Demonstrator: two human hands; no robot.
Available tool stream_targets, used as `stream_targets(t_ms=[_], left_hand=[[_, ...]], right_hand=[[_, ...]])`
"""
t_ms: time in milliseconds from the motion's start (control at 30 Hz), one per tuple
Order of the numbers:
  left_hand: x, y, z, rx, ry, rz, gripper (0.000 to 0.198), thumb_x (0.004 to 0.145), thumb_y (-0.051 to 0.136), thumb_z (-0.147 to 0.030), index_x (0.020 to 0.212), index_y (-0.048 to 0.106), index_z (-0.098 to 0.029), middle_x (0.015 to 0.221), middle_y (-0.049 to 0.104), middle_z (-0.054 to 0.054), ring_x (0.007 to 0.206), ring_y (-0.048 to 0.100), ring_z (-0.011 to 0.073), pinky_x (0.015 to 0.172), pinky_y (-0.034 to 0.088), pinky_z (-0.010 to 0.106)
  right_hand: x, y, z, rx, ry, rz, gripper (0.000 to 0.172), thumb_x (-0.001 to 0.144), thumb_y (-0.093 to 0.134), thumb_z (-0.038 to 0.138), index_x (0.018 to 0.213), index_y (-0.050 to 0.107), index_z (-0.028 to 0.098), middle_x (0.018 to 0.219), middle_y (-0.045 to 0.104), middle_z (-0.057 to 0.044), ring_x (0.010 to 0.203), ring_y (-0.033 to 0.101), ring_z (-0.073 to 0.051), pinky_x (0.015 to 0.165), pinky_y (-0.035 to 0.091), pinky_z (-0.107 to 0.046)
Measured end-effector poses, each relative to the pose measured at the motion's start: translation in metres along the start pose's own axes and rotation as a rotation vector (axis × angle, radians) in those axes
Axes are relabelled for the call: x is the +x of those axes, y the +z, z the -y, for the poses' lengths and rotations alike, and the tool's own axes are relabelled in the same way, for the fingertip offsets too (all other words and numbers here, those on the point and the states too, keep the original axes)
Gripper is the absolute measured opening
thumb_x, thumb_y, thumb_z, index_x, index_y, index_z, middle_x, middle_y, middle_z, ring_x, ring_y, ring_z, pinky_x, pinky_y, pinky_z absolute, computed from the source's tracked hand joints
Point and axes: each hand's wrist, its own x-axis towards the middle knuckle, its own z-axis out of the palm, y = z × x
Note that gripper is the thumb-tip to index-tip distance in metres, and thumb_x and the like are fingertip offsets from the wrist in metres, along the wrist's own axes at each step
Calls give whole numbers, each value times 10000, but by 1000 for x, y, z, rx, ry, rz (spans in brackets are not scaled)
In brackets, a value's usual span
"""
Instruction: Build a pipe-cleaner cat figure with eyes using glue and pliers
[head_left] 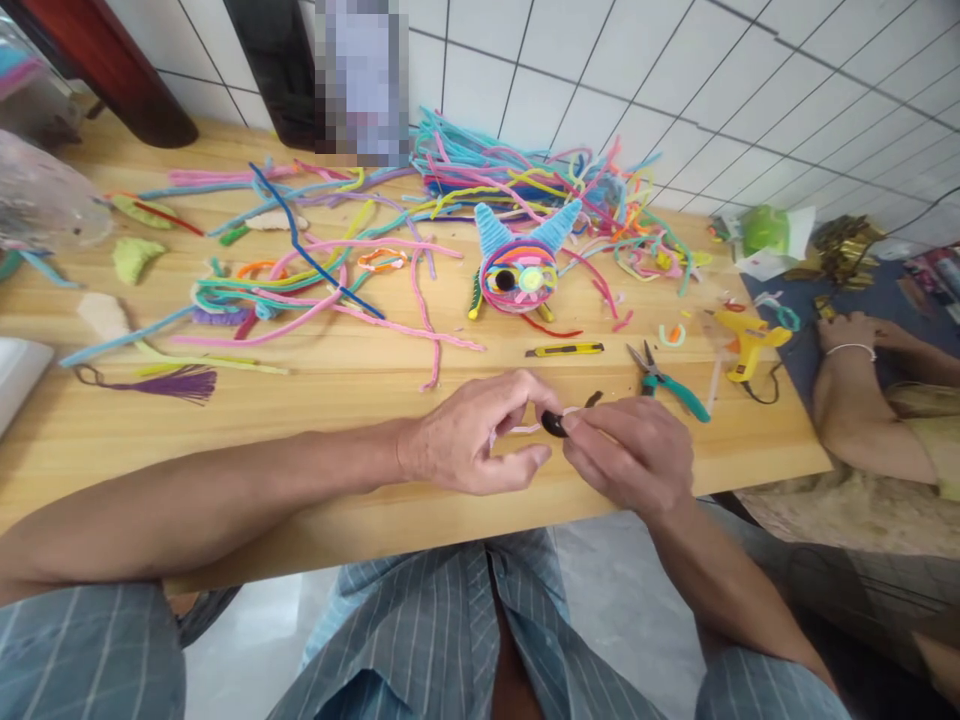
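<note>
My right hand [634,455] is closed, its thumb and fingers pinching a small black rounded piece [553,424] over the front of the table. My left hand [480,435] faces it with thumb and fingers apart; its index fingertip is at the edge of the black piece, and I cannot tell whether it presses on it. A thin pale strip [525,430] shows partly behind the hands. Beyond them stands a colourful pipe-cleaner figure [519,277] with two blue horns, one black eye and one pale yellow-green eye. A yellow utility knife [565,350] lies between figure and hands.
Teal-handled pliers [667,382] and a yellow glue gun [750,342] lie to the right. Loose pipe cleaners [300,265] spread across the left, with a large bundle [487,165] at the wall. A purple tassel [169,383] lies at left. Another person's arm [851,385] rests at far right.
</note>
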Motion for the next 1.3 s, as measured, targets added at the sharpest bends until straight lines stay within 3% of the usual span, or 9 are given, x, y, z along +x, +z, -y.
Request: stream_targets(t_ms=[67, 167, 333, 433, 600, 867, 1033, 1300], left_hand=[[2, 2, -1, 25, -78, -14, 203, 909, 659, -197, 1108, 618, -200, 800, 635, -38, 595, 510, 71, 566, 420, 196], [6, 0, -1, -65, -304, -2, 97, 960, 637, -241, 1038, 622, -187, 694, 557, -71, 551, 484, 61, 533, 380, 184], [9, -3, 6, -271, -543, 28, 205, 947, 693, -351, 1038, 610, -188, 662, 568, -66, 541, 528, 88, 504, 400, 194], [9, -3, 10, -357, -620, 43, 256, 941, 711, -416, 1010, 600, -196, 669, 571, -62, 516, 535, 92, 478, 424, 201], [13, -4, 13, -377, -649, 72, 261, 918, 722, -423, 937, 610, -188, 713, 596, -46, 559, 546, 86, 491, 446, 193], [15, -6, 18, -324, -666, 102, 194, 893, 714, -350, 880, 623, -180, 693, 613, -43, 569, 538, 83, 499, 436, 187], [13, -6, 23, -351, -700, 123, 238, 923, 695, -410, 917, 625, -182, 684, 606, -42, 560, 548, 94, 495, 440, 195], [12, -3, 28, -370, -730, 64, 296, 902, 722, -458, 918, 630, -176, 666, 578, -50, 544, 511, 92, 489, 409, 206]], right_hand=[[1, 6, 4, 41, 157, 12, 192, 915, 746, 118, 993, 691, 285, 820, 812, 11, 672, 737, -152, 598, 571, -289], [2, 12, 11, 223, 463, 60, 193, 898, 716, 87, 946, 682, 271, 805, 784, 14, 689, 721, -146, 637, 568, -280], [4, 16, 10, 644, 1031, 129, 133, 875, 715, 229, 751, 668, 235, 648, 646, 43, 567, 562, -105, 551, 466, -242], [5, 19, 6, 774, 1212, 162, 147, 810, 744, 322, 717, 690, 222, 615, 622, 42, 538, 507, -96, 513, 408, -234], [8, 22, 3, 796, 1259, 239, 148, 764, 746, 341, 705, 690, 218, 596, 613, 37, 526, 474, -96, 488, 362, -229], [7, 23, 6, 643, 1092, 281, 106, 808, 682, 257, 713, 664, 214, 612, 621, 43, 541, 483, -91, 515, 367, -238], [1, 24, 2, 687, 1143, 305, 130, 839, 712, 308, 758, 715, 206, 626, 648, 38, 527, 496, -90, 501, 371, -234], [-9, 31, 2, 815, 1202, 169, 133, 840, 781, 337, 890, 776, 214, 738, 759, 7, 622, 647, -124, 569, 488, -245]])
